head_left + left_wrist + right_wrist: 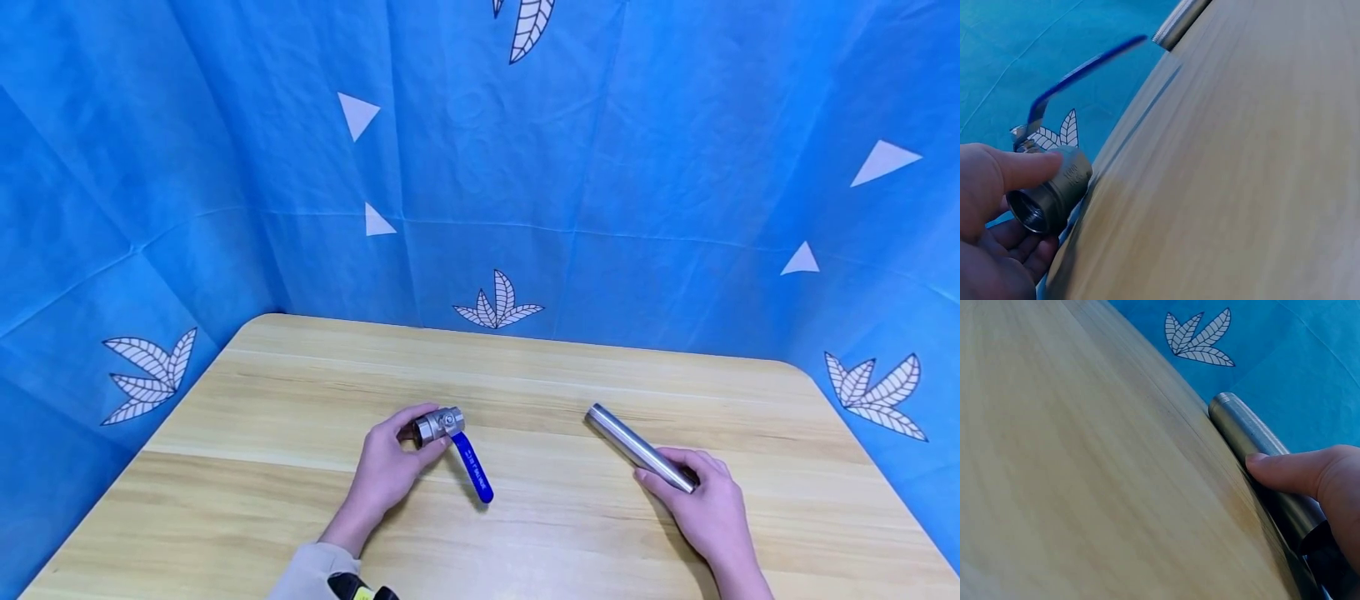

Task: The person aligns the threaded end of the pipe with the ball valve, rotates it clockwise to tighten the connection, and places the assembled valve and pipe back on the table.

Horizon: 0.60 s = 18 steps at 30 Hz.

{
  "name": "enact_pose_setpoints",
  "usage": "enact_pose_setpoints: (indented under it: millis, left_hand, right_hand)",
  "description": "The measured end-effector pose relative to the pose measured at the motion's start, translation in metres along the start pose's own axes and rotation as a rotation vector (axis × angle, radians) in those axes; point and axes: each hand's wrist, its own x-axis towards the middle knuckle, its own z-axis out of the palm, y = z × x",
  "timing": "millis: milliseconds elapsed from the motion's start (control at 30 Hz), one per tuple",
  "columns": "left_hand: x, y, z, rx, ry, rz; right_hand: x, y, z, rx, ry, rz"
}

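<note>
Left hand (390, 467) grips the valve (433, 427), thumb and fingers about its metal body, left of the table's (540, 550) middle; blue lever (472, 468) slants rightward and toward the person; the body's round open end shows in the left wrist view; right hand (708, 500) holds the pipe (636, 443) by its nearer end, thumb against its side; pipe slants away leftward, well apart from the valve; whether either touches the table, cannot tell; leaf-printed blue cloth (480, 158) behind.
</note>
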Motion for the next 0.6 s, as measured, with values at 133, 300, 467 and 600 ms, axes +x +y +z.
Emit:
enact_pose_setpoints:
  millis: [133, 300, 467, 600]
  left_hand:
    - [0.001, -0.002, -0.003, -0.110, -0.004, -0.045]
    - [0.002, -0.003, -0.009, -0.316, -0.056, -0.134]
    - [0.000, 0.002, -0.017, -0.426, -0.129, -0.169]
    - [-0.002, 0.007, -0.021, -0.466, -0.196, -0.161]
  right_hand:
    - [-0.002, 0.001, 0.002, -0.010, 0.041, -0.073]
    - [-0.004, 0.001, 0.005, 0.013, 0.072, -0.135]
    - [-0.005, -0.005, 0.004, 0.107, 0.066, -0.118]
    - [-0.005, -0.009, 0.002, 0.232, 0.086, -0.012]
